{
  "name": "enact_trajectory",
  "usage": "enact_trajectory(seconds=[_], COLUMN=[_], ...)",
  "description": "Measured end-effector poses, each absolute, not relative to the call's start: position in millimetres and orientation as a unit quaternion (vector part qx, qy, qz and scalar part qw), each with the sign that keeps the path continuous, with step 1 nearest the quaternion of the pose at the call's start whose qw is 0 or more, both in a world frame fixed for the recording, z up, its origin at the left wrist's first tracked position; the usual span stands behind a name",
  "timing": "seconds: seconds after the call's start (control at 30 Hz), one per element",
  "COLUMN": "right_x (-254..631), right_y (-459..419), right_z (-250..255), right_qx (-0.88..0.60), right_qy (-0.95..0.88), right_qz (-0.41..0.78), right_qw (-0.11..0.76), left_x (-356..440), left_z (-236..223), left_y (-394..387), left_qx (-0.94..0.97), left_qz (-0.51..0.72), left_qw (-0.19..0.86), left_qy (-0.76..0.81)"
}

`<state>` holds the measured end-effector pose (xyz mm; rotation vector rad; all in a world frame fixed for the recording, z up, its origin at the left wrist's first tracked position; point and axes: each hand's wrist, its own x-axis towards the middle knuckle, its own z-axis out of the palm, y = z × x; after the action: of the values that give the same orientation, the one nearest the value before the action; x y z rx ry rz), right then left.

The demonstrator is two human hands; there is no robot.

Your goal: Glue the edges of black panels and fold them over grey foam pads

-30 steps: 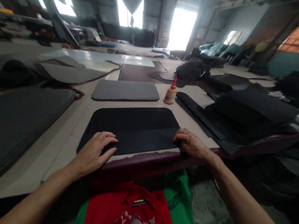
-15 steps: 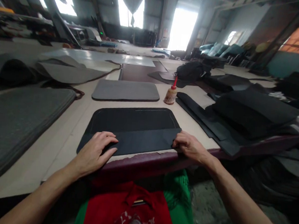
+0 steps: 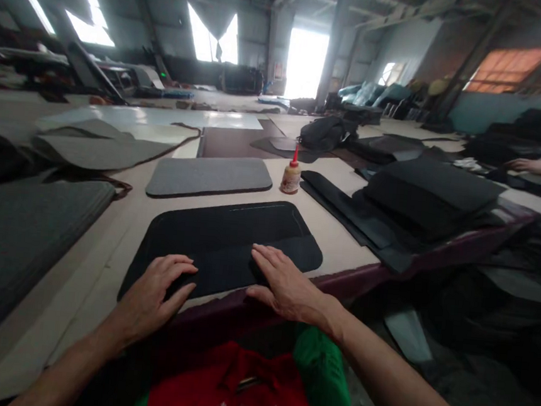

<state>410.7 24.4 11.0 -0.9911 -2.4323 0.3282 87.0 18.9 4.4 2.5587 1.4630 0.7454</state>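
A black rounded mat (image 3: pixel 230 228) lies on the table in front of me, with a black strip (image 3: pixel 241 265) laid across its near edge. My left hand (image 3: pixel 151 290) rests flat on the strip's left end, fingers spread. My right hand (image 3: pixel 285 283) lies flat on the middle of the strip, fingers stretched out. Neither hand holds anything.
A grey mat (image 3: pixel 209 176) lies behind the black one, and a glue bottle with a red tip (image 3: pixel 291 176) stands to its right. Stacks of black pieces (image 3: pixel 423 194) fill the right side, grey sheets (image 3: pixel 22 225) the left. Another person's hand (image 3: pixel 524 164) shows at far right.
My right hand has slid left from the strip's right end to its middle. The view has turned slightly right. My left hand stays in place.
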Motion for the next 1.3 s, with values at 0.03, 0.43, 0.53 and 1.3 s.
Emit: enact_trajectory(seconds=[0.03, 0.43, 0.53, 1.3], right_x=[407.7, 477.9, 499.3, 485.5], right_y=[23.1, 9.5, 10.3, 24.1], right_z=[5.3, -30.5, -32.3, -55.8], right_qx=[-0.382, -0.612, -0.623, -0.410], right_qy=[-0.889, -0.773, -0.752, -0.876], right_qz=[0.101, -0.049, -0.069, -0.149], right_qw=[0.234, 0.157, 0.202, 0.208], left_x=[86.1, 82.0, 57.9, 96.3], left_z=[4.0, 3.3, 11.7, 17.2], left_y=[19.3, 18.5, 12.5, -54.4], left_qx=[0.841, 0.842, 0.833, 0.784], left_qz=[0.243, 0.238, 0.204, 0.034], left_qw=[0.053, 0.054, 0.040, 0.061], left_qy=[0.480, 0.481, 0.513, 0.617])
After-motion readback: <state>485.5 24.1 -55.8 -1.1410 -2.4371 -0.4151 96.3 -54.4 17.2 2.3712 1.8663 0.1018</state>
